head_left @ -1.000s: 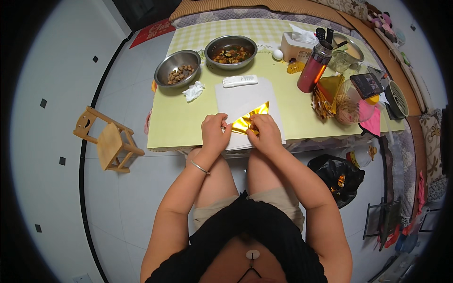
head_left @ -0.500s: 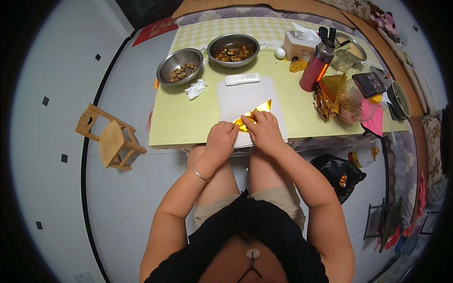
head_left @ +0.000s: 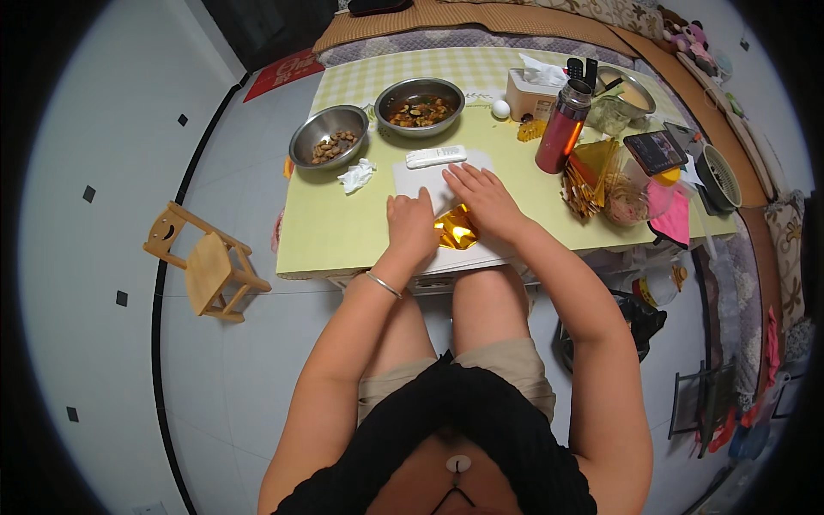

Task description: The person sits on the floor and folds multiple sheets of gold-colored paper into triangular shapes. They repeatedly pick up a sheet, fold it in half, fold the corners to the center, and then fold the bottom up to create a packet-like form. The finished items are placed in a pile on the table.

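a red flask (head_left: pixel 560 136) stands near a beige tissue box (head_left: pixel 527 99).

Black top (head_left: pixel 446 388), beige shorts (head_left: pixel 506 367), silver bangle (head_left: pixel 384 284), pale round pendant (head_left: pixel 458 463).

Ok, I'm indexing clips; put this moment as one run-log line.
left hand: at left edge of gold foil; right hand: open, at its right edge; foil: on white sheet; red thermos: upright

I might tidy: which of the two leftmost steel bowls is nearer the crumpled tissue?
The left steel bowl, holding peanuts: the crumpled tissue lies beside it. The right steel bowl sits farther off.
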A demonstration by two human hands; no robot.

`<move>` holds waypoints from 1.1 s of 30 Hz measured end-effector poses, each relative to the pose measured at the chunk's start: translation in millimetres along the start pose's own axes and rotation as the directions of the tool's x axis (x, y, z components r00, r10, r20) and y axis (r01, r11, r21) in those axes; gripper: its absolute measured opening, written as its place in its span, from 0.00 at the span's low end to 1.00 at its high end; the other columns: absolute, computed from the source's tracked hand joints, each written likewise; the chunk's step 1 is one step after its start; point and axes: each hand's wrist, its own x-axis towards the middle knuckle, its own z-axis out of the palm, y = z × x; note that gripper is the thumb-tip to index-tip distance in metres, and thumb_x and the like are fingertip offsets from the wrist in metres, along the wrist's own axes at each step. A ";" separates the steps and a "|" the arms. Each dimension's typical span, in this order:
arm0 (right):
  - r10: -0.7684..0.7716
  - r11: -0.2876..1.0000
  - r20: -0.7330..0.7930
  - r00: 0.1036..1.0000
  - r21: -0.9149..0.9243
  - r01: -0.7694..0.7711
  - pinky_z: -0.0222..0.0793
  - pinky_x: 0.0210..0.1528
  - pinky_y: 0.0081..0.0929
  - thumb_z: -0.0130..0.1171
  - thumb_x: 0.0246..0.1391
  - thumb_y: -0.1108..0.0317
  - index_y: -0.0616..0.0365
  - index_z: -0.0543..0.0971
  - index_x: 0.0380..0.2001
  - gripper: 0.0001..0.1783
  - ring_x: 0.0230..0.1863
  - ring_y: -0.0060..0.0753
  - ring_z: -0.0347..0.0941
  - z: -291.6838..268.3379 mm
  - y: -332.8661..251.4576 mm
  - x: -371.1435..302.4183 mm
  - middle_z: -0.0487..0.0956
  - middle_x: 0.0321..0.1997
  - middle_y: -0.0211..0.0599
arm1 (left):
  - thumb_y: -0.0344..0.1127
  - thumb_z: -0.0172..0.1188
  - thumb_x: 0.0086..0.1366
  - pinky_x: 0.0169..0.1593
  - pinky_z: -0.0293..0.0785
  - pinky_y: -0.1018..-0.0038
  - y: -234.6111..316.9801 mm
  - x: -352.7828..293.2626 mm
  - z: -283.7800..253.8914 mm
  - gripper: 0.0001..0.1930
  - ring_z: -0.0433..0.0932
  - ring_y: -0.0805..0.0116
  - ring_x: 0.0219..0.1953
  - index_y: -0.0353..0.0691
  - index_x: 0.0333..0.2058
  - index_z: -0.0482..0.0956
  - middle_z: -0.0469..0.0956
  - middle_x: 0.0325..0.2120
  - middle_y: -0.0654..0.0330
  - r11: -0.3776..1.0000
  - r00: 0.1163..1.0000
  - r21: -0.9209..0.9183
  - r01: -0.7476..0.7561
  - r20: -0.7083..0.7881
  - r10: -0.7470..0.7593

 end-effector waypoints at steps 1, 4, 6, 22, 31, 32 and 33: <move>-0.056 0.998 0.036 0.998 0.001 0.056 0.59 0.70 0.46 0.53 0.56 0.72 0.48 0.62 0.71 0.38 0.62 0.45 0.70 -1.8 0.8 4.5 0.73 0.63 0.43 | 0.34 0.66 0.56 0.58 0.69 0.54 4.1 1.7 -7.7 0.17 0.75 0.48 0.49 0.33 0.43 0.80 0.79 0.38 0.48 1.000 0.988 0.024 0.012 0.153 -0.015; -0.141 0.990 0.400 0.906 0.037 0.138 0.54 0.74 0.45 0.53 0.58 0.71 0.50 0.64 0.70 0.35 0.66 0.44 0.67 -17.5 -2.3 16.7 0.73 0.65 0.44 | 0.29 0.60 0.58 0.57 0.72 0.60 15.8 -7.1 -12.1 0.15 0.76 0.47 0.48 0.31 0.45 0.79 0.79 0.44 0.45 0.995 0.968 0.015 -0.102 0.232 0.096; -0.154 0.983 0.466 0.871 0.165 0.086 0.50 0.76 0.45 0.52 0.60 0.70 0.52 0.65 0.70 0.33 0.69 0.44 0.64 -10.0 -1.9 11.3 0.72 0.67 0.45 | 0.25 0.55 0.59 0.58 0.74 0.62 23.5 -21.2 -8.4 0.17 0.75 0.43 0.52 0.26 0.47 0.77 0.78 0.48 0.41 0.991 0.986 -0.085 -0.105 0.117 0.115; -0.053 0.976 0.442 0.896 0.211 -0.047 0.34 0.80 0.46 0.56 0.59 0.40 0.58 0.55 0.74 0.49 0.81 0.46 0.39 -11.7 11.0 -31.5 0.49 0.80 0.49 | 0.63 0.65 0.57 0.72 0.45 0.43 7.5 -80.4 -5.6 0.50 0.49 0.36 0.73 0.35 0.68 0.61 0.54 0.70 0.38 0.912 0.907 -0.144 -0.385 0.122 0.402; -0.072 0.936 0.293 0.953 0.351 -0.037 0.55 0.72 0.44 0.62 0.46 0.61 0.63 0.73 0.59 0.35 0.69 0.51 0.64 -37.4 5.3 -36.6 0.71 0.67 0.51 | 0.33 0.68 0.51 0.55 0.74 0.57 -28.1 -63.0 -13.4 0.24 0.77 0.46 0.46 0.28 0.47 0.79 0.78 0.44 0.45 0.869 0.941 -0.362 -0.336 -0.170 0.293; -0.069 0.949 0.283 0.957 0.314 -0.024 0.60 0.70 0.44 0.61 0.44 0.63 0.63 0.76 0.57 0.33 0.65 0.51 0.68 -44.8 -2.6 -37.5 0.74 0.64 0.50 | 0.32 0.68 0.50 0.54 0.74 0.58 -27.2 -63.0 -18.4 0.24 0.77 0.46 0.46 0.29 0.47 0.79 0.78 0.44 0.45 0.874 0.945 -0.360 -0.327 -0.151 0.292; -0.093 0.957 0.181 0.979 0.288 0.038 0.66 0.62 0.44 0.60 0.42 0.65 0.62 0.78 0.51 0.28 0.55 0.49 0.73 -45.4 -9.7 -42.0 0.79 0.55 0.46 | 0.32 0.67 0.50 0.54 0.74 0.58 -27.0 -63.7 -23.2 0.24 0.77 0.47 0.46 0.29 0.47 0.79 0.78 0.43 0.46 0.878 0.948 -0.357 -0.318 -0.131 0.290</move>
